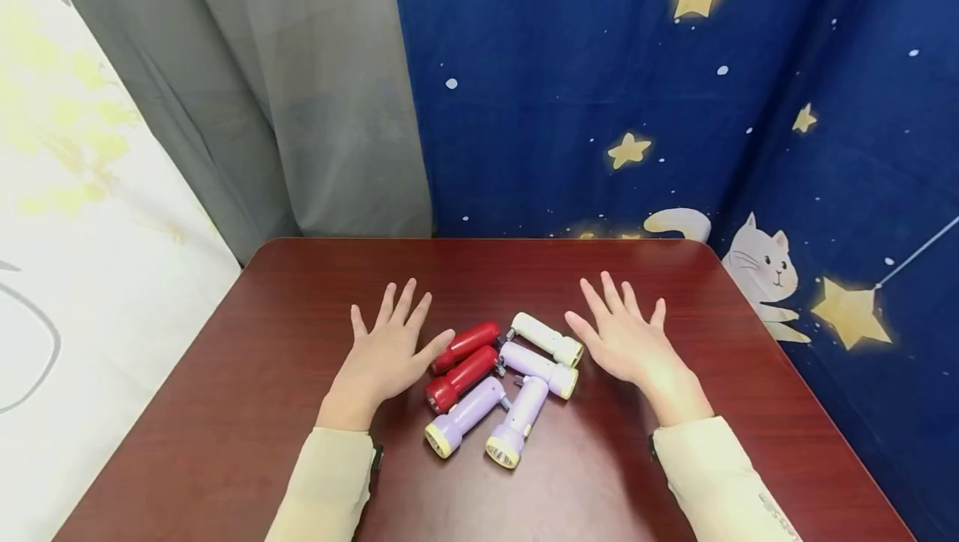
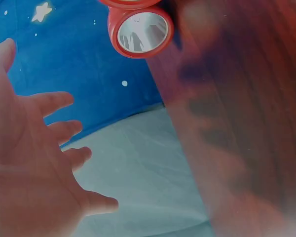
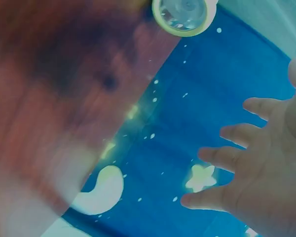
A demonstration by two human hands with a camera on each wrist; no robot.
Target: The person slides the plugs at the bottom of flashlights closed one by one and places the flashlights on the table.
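Note:
Several small flashlights lie in a cluster on the table between the two hands. Two are red: an upper red flashlight [image 1: 466, 345] and a lower red flashlight [image 1: 462, 378]. A white flashlight [image 1: 547, 337] lies at the upper right, above a purple flashlight [image 1: 538, 368]. Two more purple ones, a left purple flashlight [image 1: 468, 415] and a front purple flashlight [image 1: 519, 421], point toward the person. My left hand [image 1: 387, 356], fingers spread, is left of the red ones, its thumb overlapping the upper one in the head view. My right hand [image 1: 628, 340], also spread, is right of the white one.
The dark red wooden table [image 1: 247, 409] ends at a back edge before a grey curtain [image 1: 345, 92] and a blue starry curtain [image 1: 554, 92]. White fabric [image 1: 97, 275] hangs along the left side. Both forearms wear cream sleeves [image 1: 322, 484].

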